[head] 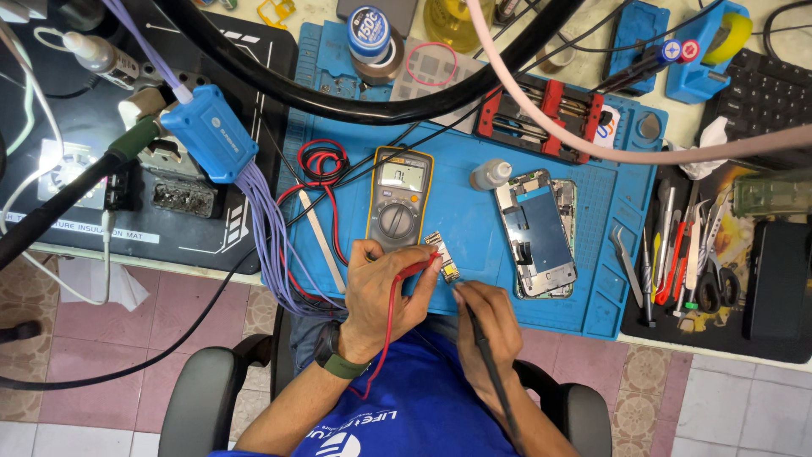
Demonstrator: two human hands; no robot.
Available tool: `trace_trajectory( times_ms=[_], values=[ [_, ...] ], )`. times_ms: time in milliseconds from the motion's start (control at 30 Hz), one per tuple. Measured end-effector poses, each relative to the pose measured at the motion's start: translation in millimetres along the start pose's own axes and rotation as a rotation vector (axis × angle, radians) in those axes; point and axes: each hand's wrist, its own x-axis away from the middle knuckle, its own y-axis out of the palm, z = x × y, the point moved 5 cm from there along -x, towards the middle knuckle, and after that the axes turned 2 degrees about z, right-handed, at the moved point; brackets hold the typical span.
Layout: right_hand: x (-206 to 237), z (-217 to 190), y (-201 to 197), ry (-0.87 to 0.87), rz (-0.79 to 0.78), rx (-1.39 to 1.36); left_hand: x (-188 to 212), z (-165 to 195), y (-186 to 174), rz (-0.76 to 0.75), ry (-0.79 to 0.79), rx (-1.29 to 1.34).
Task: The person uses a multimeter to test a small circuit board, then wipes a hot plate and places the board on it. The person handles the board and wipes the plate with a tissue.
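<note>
left hand [382,288]: grip closed on red probe [420,267], tip at small circuit board [443,255] | right hand [485,320]: grip closed on black probe [482,343], tip at board's near edge | board near-centre on blue mat [457,211], just near yellow multimeter [399,196] | opened phone [536,232] right | progress: probing under way, reading illegible

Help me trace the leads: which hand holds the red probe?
The left hand, wearing the wristwatch, holds the red probe; the right hand holds the black probe.
</note>
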Motion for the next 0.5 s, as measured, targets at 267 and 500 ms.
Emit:
trace_trajectory(
  times_ms=[267, 500],
  values=[
    [-2.5, -6.6, 4.5, -0.090, 0.028, 0.056, -0.7, 0.7, 0.2, -0.007, 0.002, 0.010],
    [-1.5, -4.4, 5.4, -0.084, 0.019, 0.058, -1.0, 1.1, 0.0, 0.002, 0.003, 0.009]
  ],
)
